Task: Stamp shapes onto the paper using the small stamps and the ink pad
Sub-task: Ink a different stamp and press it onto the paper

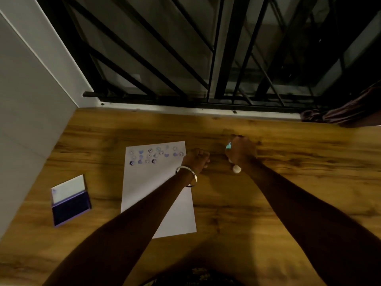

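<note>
A white sheet of paper [152, 195] lies on the wooden table [268, 203], its top part covered with several blue and purple stamped shapes [153, 154]. An open ink pad [70, 203] with a dark blue pad lies left of the paper. My left hand [196, 158], with a metal bangle on the wrist, is closed at the paper's top right corner; what it holds is hidden. My right hand [241, 151] is closed to the right of the paper, with a turquoise stamp [228, 145] showing at its fingers. A small pale stamp [236, 169] lies just below that hand.
A white wall [31, 120] borders the table on the left. A window with black bars [185, 58] runs along the far edge. A dark cloth [350, 112] sits at the far right corner.
</note>
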The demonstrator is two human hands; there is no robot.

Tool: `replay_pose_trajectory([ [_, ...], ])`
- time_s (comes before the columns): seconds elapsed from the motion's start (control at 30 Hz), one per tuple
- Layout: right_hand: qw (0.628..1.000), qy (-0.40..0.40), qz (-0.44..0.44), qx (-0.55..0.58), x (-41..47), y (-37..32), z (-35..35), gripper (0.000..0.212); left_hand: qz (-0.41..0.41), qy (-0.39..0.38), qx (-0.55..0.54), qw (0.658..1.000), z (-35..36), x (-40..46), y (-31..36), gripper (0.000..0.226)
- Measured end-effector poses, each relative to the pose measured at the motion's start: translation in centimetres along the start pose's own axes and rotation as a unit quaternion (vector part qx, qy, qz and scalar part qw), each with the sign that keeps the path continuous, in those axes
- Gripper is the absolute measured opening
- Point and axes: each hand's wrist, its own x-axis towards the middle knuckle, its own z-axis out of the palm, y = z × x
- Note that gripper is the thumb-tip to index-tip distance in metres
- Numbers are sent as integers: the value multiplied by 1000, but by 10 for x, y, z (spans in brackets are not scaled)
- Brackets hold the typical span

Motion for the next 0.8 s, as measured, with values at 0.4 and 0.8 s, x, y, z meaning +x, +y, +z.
replay_pose_trajectory([
  [0.4, 1000, 1, -26, 15, 0, 2, 9, 37, 21, 1, 14, 1000, -11, -5, -3, 20],
  [0.8, 982, 63, -174, -32, -35, -79, -3, 38, 53, 101, -9, 993, -102, -27, -21, 19],
])
